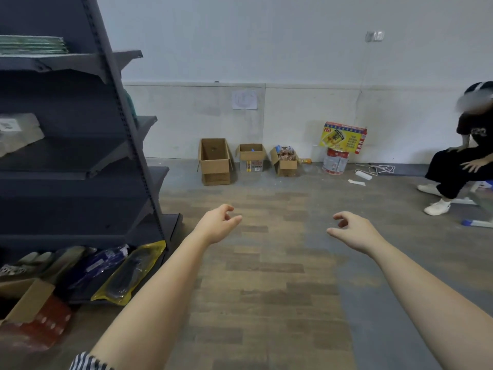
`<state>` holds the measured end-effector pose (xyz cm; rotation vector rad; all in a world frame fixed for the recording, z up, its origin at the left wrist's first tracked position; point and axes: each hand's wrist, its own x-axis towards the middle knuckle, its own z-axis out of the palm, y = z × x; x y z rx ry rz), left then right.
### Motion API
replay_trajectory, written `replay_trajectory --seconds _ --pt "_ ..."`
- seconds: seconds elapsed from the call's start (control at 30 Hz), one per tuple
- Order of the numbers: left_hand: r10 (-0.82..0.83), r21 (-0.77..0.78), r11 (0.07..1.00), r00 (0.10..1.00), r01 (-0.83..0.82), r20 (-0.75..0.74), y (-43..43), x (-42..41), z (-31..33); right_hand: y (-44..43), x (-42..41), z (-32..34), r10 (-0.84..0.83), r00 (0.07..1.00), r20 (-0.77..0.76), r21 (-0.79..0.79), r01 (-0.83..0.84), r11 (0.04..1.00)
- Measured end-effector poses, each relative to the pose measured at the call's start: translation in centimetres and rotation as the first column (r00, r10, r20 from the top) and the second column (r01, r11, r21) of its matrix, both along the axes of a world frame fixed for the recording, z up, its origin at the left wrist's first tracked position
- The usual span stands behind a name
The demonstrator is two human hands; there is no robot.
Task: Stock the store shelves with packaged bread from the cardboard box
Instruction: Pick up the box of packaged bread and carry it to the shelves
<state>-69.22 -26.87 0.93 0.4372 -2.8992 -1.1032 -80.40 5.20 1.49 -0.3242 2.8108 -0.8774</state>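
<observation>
My left hand (pixel 217 225) and my right hand (pixel 352 231) are stretched out over the wooden floor, fingers loosely curled, holding nothing. A dark metal shelf unit (pixel 80 161) stands at the left. Its lowest shelf holds several packaged goods, among them a yellow-edged packet (pixel 128 273) and a blue packet (pixel 98 265). A cardboard box (pixel 26 300) with red packets (pixel 45 324) sits on the floor at the bottom left, only partly in view.
Three open cardboard boxes (pixel 214 161) (pixel 252 157) (pixel 285 161) stand along the far wall, with a yellow carton (pixel 342 137) on a bucket (pixel 335 161). A person in black (pixel 464 161) sits at the right. A power strip with cable (pixel 364 174) lies on the floor.
</observation>
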Motion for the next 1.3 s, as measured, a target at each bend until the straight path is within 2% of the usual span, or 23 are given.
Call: replay_trajectory --seconds 0.43,0.77,1.1,1.3 --pt "0.006 0.056 0.998 1.000 -0.006 -0.006 -11.1 -26.7 -1.8 -10.0 -26.1 -1.1 -0.062 0.998 0.011 -0.030 0.062 0.998" --pt "-0.021 0.054 0.998 0.999 0.020 0.026 -19.1 -48.1 -0.8 -18.5 -45.7 0.0 -0.128 0.992 -0.005 -0.036 0.128 0.991" --pt "-0.045 0.032 0.999 0.999 0.044 0.013 -23.3 -70.0 -2.0 -21.6 -67.1 -1.7 -0.172 0.985 0.016 -0.061 0.173 0.983" --pt "-0.038 0.038 0.999 0.999 0.038 -0.006 -24.6 -84.1 -1.3 -22.7 -80.9 -0.3 -0.175 0.985 0.006 -0.064 0.175 0.983"
